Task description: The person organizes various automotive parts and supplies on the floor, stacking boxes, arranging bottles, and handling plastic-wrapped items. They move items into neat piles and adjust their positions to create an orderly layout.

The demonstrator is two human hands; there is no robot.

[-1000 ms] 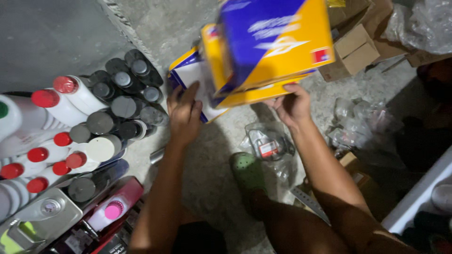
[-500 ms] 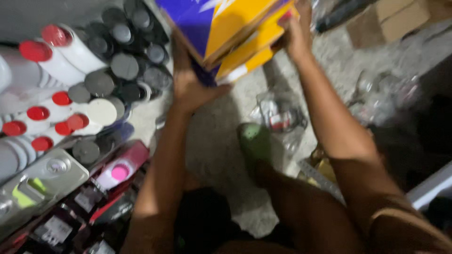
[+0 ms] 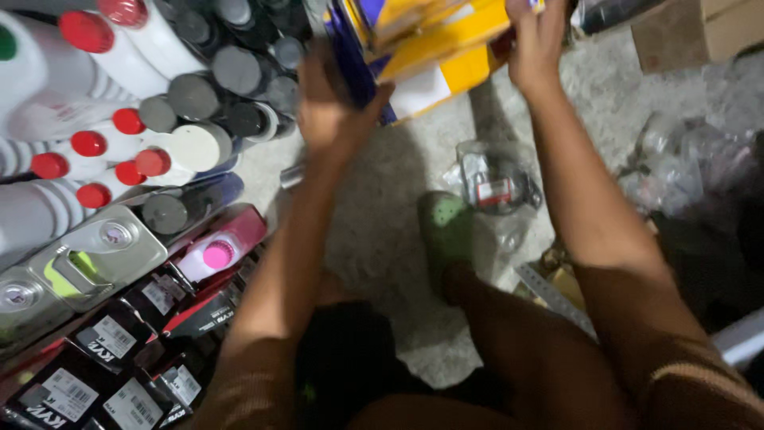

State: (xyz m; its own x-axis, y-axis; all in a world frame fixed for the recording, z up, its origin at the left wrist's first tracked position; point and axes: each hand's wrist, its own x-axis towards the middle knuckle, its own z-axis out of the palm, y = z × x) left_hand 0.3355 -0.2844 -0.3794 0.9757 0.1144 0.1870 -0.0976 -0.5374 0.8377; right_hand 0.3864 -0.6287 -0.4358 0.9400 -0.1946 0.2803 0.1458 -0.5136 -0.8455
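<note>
A stack of yellow, blue and white cardboard boxes (image 3: 434,56) is lifted at the top of the head view, partly cut off by the frame edge. My left hand (image 3: 330,107) grips the stack's left side from below. My right hand (image 3: 537,44) holds its right side near the top edge. Both forearms reach up from the bottom of the frame. Under the boxes lies grey concrete floor (image 3: 414,167).
White bottles with red caps (image 3: 87,143) and dark-capped cans (image 3: 231,72) crowd the left. Metal tins (image 3: 103,251), a pink-capped bottle (image 3: 216,253) and black boxes (image 3: 119,350) lie lower left. A green clog (image 3: 447,231) is on my foot. Plastic bags (image 3: 497,187) lie right; a carton (image 3: 692,28) sits top right.
The box stack has risen toward the top of the view and both hands moved up with it. The camera has tilted down and closer to the floor.
</note>
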